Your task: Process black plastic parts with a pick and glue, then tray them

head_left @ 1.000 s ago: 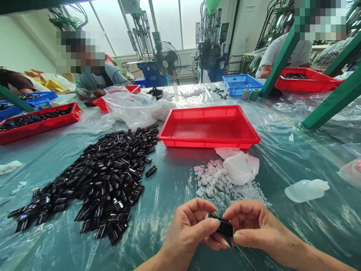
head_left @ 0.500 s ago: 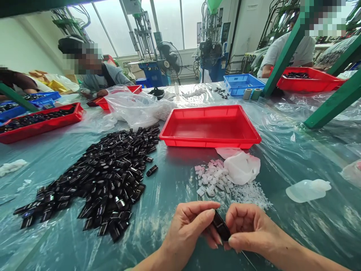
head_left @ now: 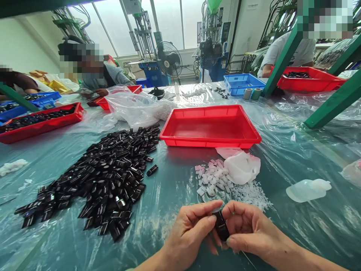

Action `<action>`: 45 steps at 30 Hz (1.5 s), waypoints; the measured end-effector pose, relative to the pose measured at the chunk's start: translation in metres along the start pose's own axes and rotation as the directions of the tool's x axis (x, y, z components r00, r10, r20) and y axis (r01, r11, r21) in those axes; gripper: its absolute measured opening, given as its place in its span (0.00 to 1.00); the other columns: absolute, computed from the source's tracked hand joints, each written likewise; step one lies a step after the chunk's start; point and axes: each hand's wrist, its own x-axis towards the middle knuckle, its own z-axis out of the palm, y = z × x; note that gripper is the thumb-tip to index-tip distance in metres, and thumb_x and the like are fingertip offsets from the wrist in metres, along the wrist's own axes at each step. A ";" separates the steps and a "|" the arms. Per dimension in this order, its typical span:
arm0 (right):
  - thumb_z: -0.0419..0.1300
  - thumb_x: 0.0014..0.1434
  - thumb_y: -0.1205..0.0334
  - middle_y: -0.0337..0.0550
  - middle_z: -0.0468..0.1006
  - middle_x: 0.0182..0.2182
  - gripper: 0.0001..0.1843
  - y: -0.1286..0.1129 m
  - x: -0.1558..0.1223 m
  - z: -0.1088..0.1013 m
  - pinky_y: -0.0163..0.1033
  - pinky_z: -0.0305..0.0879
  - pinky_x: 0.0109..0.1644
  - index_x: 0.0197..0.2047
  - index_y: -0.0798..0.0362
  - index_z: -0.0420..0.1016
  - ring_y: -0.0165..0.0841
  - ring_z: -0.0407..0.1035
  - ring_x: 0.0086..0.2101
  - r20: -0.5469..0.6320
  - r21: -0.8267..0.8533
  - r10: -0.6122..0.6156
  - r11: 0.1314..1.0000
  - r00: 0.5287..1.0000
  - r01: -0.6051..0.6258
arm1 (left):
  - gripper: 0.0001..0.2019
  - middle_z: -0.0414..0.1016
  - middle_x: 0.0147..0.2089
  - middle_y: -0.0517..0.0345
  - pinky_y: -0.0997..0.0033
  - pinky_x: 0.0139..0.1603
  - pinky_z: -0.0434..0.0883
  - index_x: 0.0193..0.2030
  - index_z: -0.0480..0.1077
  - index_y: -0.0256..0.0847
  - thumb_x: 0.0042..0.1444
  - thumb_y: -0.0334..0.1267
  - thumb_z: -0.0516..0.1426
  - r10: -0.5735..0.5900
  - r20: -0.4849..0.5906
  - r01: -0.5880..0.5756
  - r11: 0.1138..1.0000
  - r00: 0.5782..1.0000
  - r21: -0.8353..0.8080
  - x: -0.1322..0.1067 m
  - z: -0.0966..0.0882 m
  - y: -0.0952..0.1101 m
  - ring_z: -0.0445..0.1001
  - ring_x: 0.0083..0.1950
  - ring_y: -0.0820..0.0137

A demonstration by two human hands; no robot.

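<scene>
Both my hands meet low at the centre of the view, pinching one small black plastic part (head_left: 220, 225) between them. My left hand (head_left: 191, 229) grips it with thumb and fingers from the left. My right hand (head_left: 248, 229) curls round it from the right. The part stands nearly upright between my fingertips. A large heap of the same black parts (head_left: 104, 177) spreads over the table to the left. A small pile of white and pink plastic bits (head_left: 213, 178) lies just beyond my hands, beside a crumpled white bag (head_left: 241, 167).
An empty red tray (head_left: 210, 128) sits straight ahead. A clear plastic bag (head_left: 135, 107) lies behind the heap and a small translucent pouch (head_left: 307, 189) at right. More red and blue trays stand further off. Other people sit at the far left and far right. Green frame legs (head_left: 329, 105) slant at right.
The black part has turned from lying across my fingers to nearly upright, and both hands have closed in tighter around it.
</scene>
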 end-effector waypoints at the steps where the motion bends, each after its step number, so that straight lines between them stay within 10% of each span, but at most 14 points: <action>1: 0.67 0.46 0.63 0.42 0.76 0.25 0.18 0.001 0.000 0.000 0.28 0.55 0.27 0.36 0.57 0.63 0.24 0.64 0.24 0.000 -0.013 -0.004 1.000 1.000 0.004 | 0.17 0.73 0.20 0.59 0.81 0.19 0.69 0.46 0.73 0.39 0.49 0.42 0.59 0.001 0.004 -0.001 1.000 1.000 0.006 0.000 0.000 0.000 0.72 0.21 0.75; 26: 0.59 0.45 0.69 0.32 0.70 0.23 0.30 0.002 -0.009 0.002 0.34 0.62 0.33 0.54 0.51 0.60 0.28 0.66 0.25 -0.098 -0.619 -0.172 0.782 0.980 0.075 | 0.16 0.67 0.22 0.66 0.84 0.16 0.66 0.33 0.59 0.38 0.45 0.40 0.62 -0.008 0.024 0.008 1.000 1.000 -0.016 0.004 0.002 -0.001 0.68 0.17 0.80; 45: 0.60 0.49 0.66 0.33 0.71 0.24 0.25 0.000 -0.008 0.000 0.31 0.62 0.31 0.52 0.48 0.64 0.26 0.65 0.25 -0.019 -0.657 -0.198 0.741 0.980 0.137 | 0.11 0.71 0.20 0.61 0.83 0.17 0.68 0.32 0.63 0.36 0.55 0.44 0.52 -0.056 0.052 0.058 0.997 0.997 -0.047 0.004 0.000 -0.001 0.70 0.18 0.77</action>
